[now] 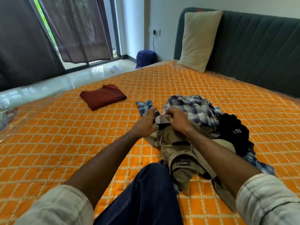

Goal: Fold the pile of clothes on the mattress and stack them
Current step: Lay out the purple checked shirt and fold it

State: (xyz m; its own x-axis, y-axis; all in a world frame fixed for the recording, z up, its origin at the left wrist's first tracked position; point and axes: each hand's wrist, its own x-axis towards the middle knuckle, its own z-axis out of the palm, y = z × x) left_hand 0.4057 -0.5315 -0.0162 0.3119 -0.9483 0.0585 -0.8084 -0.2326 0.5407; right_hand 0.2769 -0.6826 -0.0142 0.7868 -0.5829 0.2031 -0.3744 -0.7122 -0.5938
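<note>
One head-worn camera looks forward and down across the mattress [68,140] (wide-angle, close over the person's own arms).

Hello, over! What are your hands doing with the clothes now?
Right hand pinches plaid shirt atop clothes pile. Left hand open, touching its edge. One maroon T-shirt folded aside. Nothing blocking.

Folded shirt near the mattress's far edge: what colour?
Dark red, plain, no pattern. The folded shirt shows clearly in the head view, lying apart from the pile.
</note>
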